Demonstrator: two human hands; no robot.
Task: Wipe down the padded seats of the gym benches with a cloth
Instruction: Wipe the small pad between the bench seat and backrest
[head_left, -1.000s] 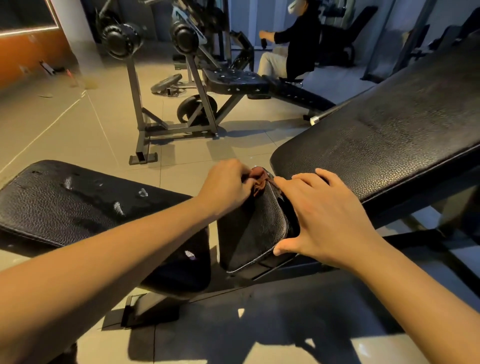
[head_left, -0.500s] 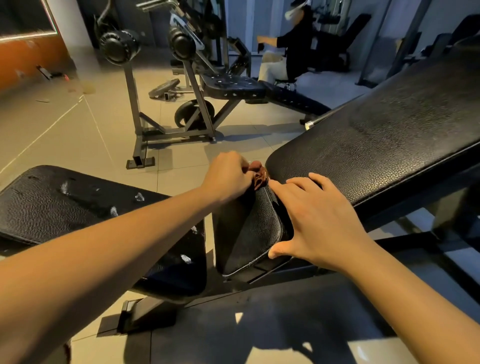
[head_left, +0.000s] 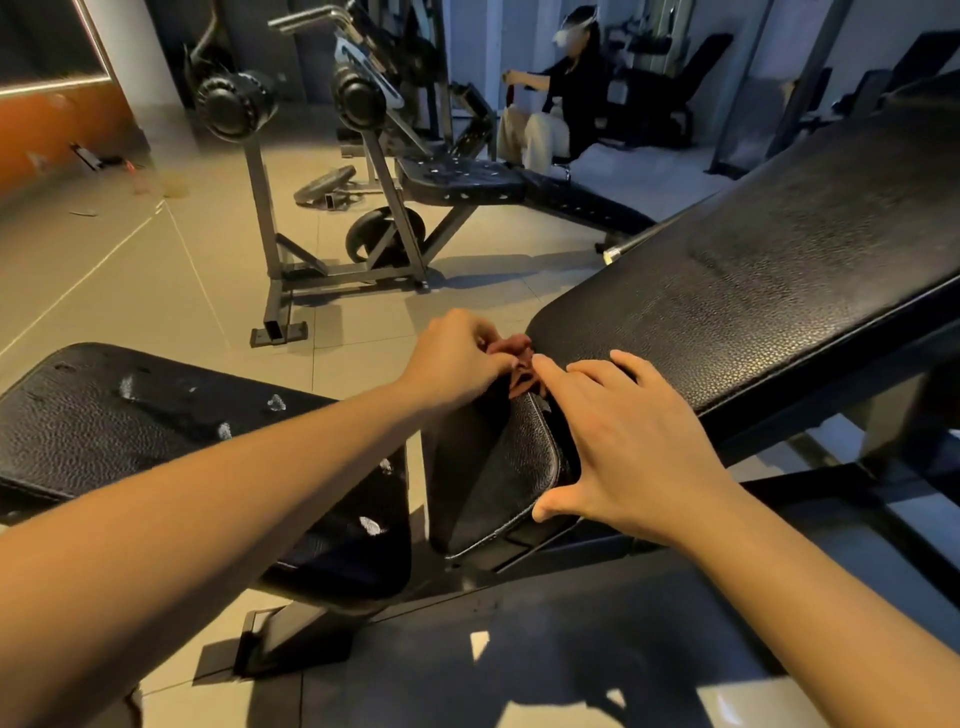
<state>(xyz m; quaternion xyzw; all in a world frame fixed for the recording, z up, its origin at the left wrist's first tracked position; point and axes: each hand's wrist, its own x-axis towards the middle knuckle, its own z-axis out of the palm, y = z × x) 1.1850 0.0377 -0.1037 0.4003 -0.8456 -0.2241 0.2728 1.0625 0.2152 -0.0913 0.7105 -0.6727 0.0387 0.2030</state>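
Cloth (head_left: 521, 358) pinched in left hand (head_left: 457, 358) at seat pad (head_left: 498, 467) top edge; right hand (head_left: 631, 441) open, flat, bracing pad for wiping.

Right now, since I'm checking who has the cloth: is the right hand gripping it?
No, the right hand lies flat and open on the small pad, while the left hand pinches the reddish-brown cloth.

Left hand (head_left: 457, 358) pinched, right hand (head_left: 623, 441) flat.
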